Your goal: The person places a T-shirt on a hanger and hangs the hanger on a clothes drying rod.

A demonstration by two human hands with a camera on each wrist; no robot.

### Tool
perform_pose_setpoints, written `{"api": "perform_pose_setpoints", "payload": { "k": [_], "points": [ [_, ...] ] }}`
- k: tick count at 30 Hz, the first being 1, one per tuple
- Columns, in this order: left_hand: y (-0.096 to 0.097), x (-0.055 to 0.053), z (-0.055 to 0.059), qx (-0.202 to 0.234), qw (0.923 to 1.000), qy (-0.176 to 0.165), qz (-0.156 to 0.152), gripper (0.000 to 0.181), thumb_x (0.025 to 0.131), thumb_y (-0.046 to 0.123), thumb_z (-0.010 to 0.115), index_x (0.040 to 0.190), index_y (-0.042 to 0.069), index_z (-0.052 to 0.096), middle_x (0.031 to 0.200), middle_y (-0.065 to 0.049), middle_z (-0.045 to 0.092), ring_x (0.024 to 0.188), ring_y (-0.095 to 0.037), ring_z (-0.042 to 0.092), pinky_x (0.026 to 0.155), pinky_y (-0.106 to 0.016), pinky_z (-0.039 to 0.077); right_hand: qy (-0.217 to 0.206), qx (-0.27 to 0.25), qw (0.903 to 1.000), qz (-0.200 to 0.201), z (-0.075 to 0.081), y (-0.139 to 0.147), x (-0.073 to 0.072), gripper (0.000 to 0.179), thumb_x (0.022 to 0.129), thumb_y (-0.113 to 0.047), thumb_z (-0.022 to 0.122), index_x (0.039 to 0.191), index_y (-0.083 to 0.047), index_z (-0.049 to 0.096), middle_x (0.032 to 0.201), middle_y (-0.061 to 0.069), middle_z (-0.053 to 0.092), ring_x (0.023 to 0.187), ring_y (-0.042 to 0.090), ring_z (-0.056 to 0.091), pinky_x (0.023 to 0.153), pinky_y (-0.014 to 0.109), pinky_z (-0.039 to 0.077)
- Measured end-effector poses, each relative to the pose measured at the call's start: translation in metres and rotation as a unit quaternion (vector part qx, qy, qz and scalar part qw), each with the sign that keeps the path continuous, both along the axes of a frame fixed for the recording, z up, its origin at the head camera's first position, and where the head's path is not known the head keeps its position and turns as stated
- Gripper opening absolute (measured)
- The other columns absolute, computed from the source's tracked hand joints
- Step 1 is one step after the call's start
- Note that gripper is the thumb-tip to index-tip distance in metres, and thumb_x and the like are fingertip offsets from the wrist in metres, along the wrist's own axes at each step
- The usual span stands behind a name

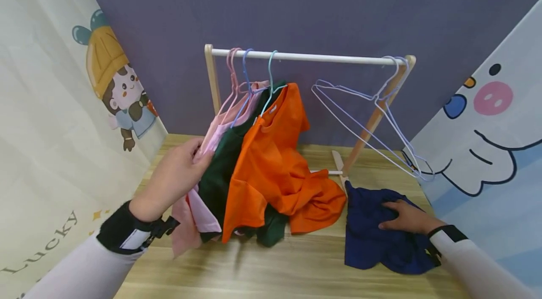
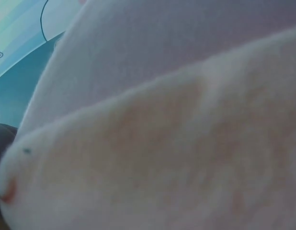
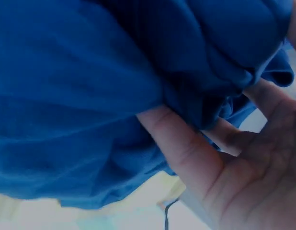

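In the head view my left hand grips the shoulder edge of a pink shirt that hangs at the left of the rack. Pale pink cloth, close up and blurred, fills most of the left wrist view. Beside it hang a dark green garment and an orange shirt. At the right, my right hand holds a crumpled navy garment low over the table. In the right wrist view, its fingers reach into the folds of the blue cloth, which hides their tips.
A white rail on wooden posts stands before a grey wall. Pink, blue and teal hangers carry the clothes at its left. Bare pale purple hangers hang at its right end, above the navy cloth. Printed curtains flank the wooden table.
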State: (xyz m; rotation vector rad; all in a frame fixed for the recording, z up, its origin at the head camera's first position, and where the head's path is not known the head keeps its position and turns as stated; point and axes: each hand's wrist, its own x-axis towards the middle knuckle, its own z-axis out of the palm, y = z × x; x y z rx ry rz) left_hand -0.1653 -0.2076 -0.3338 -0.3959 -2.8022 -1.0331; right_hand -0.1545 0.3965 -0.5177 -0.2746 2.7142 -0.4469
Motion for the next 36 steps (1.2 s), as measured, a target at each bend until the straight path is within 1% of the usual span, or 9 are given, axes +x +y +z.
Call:
{"api": "perform_pose_setpoints", "payload": {
  "k": [4,7,11,14,18,22,28,31,36],
  "points": [
    [-0.001,0.001,0.0,0.0,1.0,-0.004,-0.001,0.037,0.092,0.044,0.051,0.116,0.016,0.053,0.077,-0.008,0.058,0.053,-0.019,0.053,0.045,-0.031,0.051,0.007,-0.001,1.0,0.001,-0.009,-0.02,0.012,0.084,0.073,-0.061,0.067,0.13,-0.002,0.05,0.121,0.03,0.046,0.105,0.041,0.05,0.081,0.058,0.048],
    [-0.002,0.001,0.0,-0.003,1.0,-0.002,-0.001,0.037,0.092,0.044,0.051,0.115,0.015,0.053,0.077,-0.008,0.058,0.053,-0.019,0.053,0.045,-0.032,0.05,0.018,0.003,0.9998,0.01,-0.013,-0.04,0.017,0.083,0.071,-0.065,0.065,0.128,-0.006,0.053,0.115,0.022,0.049,0.098,0.031,0.053,0.079,0.052,0.05],
    [-0.002,0.0,0.0,-0.008,1.0,0.0,0.0,0.036,0.093,0.044,0.051,0.115,0.015,0.053,0.077,-0.008,0.058,0.053,-0.019,0.052,0.045,-0.032,0.05,0.033,0.006,0.999,0.03,-0.012,-0.07,0.022,0.083,0.07,-0.068,0.064,0.125,-0.007,0.055,0.11,0.018,0.051,0.088,0.02,0.053,0.073,0.044,0.051],
    [-0.001,0.0,0.0,-0.011,0.9999,0.002,0.002,0.036,0.093,0.043,0.051,0.115,0.015,0.053,0.078,-0.008,0.058,0.053,-0.018,0.052,0.045,-0.031,0.05,0.036,0.004,0.9985,0.042,-0.011,-0.091,0.022,0.083,0.069,-0.069,0.064,0.124,-0.007,0.056,0.107,0.016,0.052,0.083,0.016,0.052,0.071,0.04,0.05],
    [0.0,0.0,-0.001,-0.007,1.0,0.003,0.002,0.036,0.092,0.044,0.051,0.115,0.015,0.054,0.078,-0.008,0.058,0.054,-0.018,0.053,0.045,-0.031,0.05,0.041,-0.001,0.9979,0.05,-0.011,-0.115,0.016,0.085,0.068,-0.071,0.063,0.125,-0.008,0.056,0.108,0.016,0.051,0.082,0.015,0.051,0.072,0.039,0.051],
    [0.002,0.0,-0.001,-0.001,1.0,-0.002,0.0,0.038,0.092,0.045,0.051,0.115,0.016,0.054,0.079,-0.008,0.058,0.055,-0.019,0.053,0.046,-0.031,0.051,0.058,0.0,0.9966,0.059,-0.012,-0.135,0.007,0.085,0.066,-0.071,0.064,0.123,-0.009,0.058,0.107,0.017,0.052,0.082,0.016,0.052,0.073,0.039,0.051],
    [0.002,0.0,-0.001,-0.002,1.0,-0.009,0.003,0.038,0.092,0.044,0.051,0.118,0.016,0.053,0.081,-0.008,0.058,0.055,-0.019,0.053,0.046,-0.031,0.051,0.081,0.003,0.9934,0.082,-0.012,-0.166,-0.005,0.079,0.066,-0.07,0.065,0.116,-0.01,0.06,0.101,0.015,0.052,0.075,0.016,0.051,0.068,0.038,0.05],
    [0.003,0.0,0.0,-0.003,1.0,-0.005,0.003,0.037,0.093,0.043,0.051,0.117,0.015,0.053,0.081,-0.009,0.059,0.055,-0.019,0.053,0.046,-0.031,0.051,0.088,0.003,0.9923,0.086,-0.012,-0.181,-0.01,0.077,0.066,-0.069,0.066,0.113,-0.009,0.061,0.098,0.015,0.052,0.072,0.016,0.05,0.067,0.038,0.05],
    [0.003,0.0,0.001,-0.004,1.0,-0.004,0.006,0.037,0.093,0.043,0.051,0.118,0.016,0.053,0.081,-0.009,0.059,0.055,-0.019,0.053,0.045,-0.031,0.051,0.093,0.017,0.9908,0.097,-0.013,-0.201,-0.019,0.078,0.067,-0.07,0.064,0.116,-0.01,0.061,0.101,0.016,0.053,0.073,0.016,0.05,0.068,0.037,0.05]
  ]
}}
